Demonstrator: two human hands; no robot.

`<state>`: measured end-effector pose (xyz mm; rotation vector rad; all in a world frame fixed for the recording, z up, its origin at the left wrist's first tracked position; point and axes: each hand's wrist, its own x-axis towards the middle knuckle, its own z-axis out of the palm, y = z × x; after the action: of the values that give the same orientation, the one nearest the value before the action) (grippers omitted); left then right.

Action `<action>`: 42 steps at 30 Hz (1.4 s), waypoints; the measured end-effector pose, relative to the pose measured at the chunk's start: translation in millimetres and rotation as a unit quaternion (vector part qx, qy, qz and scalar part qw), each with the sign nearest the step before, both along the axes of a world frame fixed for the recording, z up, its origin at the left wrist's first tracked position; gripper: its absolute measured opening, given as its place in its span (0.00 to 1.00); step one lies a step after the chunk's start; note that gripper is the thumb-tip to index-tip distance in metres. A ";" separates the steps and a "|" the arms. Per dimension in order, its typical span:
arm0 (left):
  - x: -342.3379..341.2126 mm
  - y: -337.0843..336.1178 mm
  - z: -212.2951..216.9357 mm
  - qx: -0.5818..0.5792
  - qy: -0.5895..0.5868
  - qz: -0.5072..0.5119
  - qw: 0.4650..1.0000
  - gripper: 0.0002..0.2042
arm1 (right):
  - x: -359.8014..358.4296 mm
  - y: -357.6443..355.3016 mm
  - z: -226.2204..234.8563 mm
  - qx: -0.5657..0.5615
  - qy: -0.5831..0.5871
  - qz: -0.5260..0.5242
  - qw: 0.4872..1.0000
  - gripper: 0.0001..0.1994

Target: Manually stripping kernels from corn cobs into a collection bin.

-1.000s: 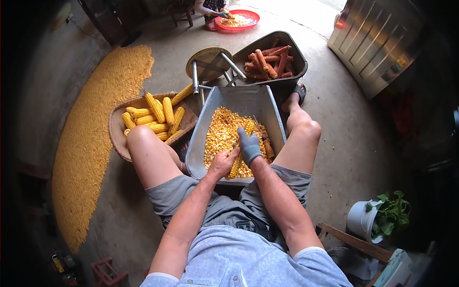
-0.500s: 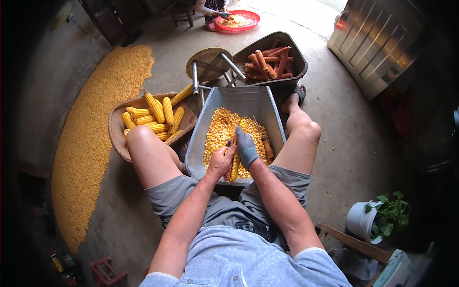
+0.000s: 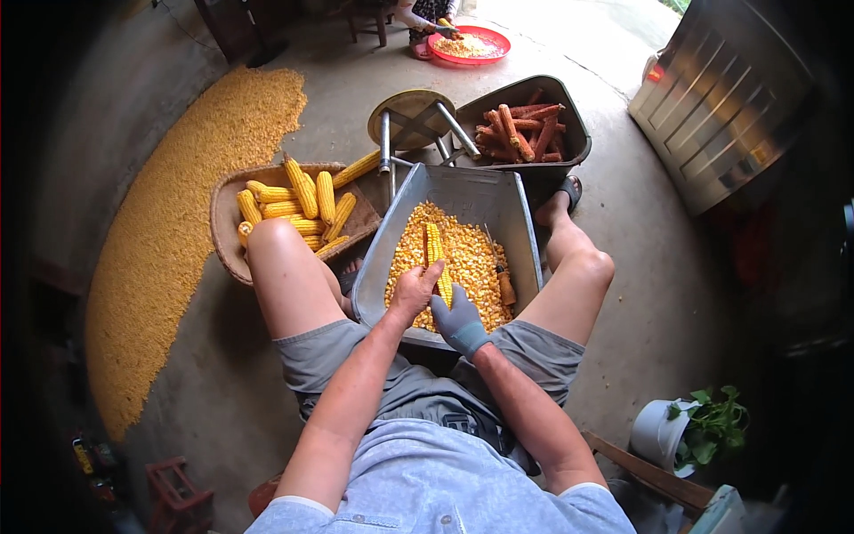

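Between my knees stands a grey metal tub [image 3: 406, 198] with loose yellow corn kernels [image 3: 480, 258] in its bottom. Over it I hold a corn cob [image 3: 434, 245], tipped away from me, with a reddish strip along its left side where kernels are off. My bare left hand [image 3: 414, 292] is closed round the cob's left side. My right hand [image 3: 457, 318], in a grey-blue glove, grips its near end. A wooden-handled tool [image 3: 504, 283] with a thin metal shaft leans inside the tub's right wall.
Left of me is a basket [image 3: 229, 206] of whole yellow cobs [image 3: 303, 187] and a long kernel heap [image 3: 178, 240]. Beyond the tub lie an overturned stool [image 3: 411, 120] and a dark bin [image 3: 583, 133] of bare cobs [image 3: 525, 133]. A person works at a red basin [image 3: 498, 55].
My gloved right hand has slid down toward me, from the cob's upper part to its near end. The cob now reaches farther forward. The whole view has shifted slightly.
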<state>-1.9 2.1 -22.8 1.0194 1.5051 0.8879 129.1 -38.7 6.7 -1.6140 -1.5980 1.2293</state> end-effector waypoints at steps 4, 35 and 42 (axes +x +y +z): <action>8.0 -4.7 6.6 0.090 0.041 0.003 0.995 0.28 | 7.5 4.5 -14.5 -0.028 0.108 0.003 0.994 0.21; 4.9 -0.6 -1.5 0.152 0.099 0.091 0.979 0.29 | 1.4 -22.0 -7.4 0.011 0.030 0.026 0.999 0.25; 8.6 -0.7 1.5 0.167 0.049 0.133 0.976 0.27 | 8.3 -28.6 7.9 -0.032 0.074 0.011 0.997 0.25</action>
<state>6.7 1.5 -21.4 1.1305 1.6350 1.3306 137.4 -67.3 14.6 -1.5097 -1.5029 1.3916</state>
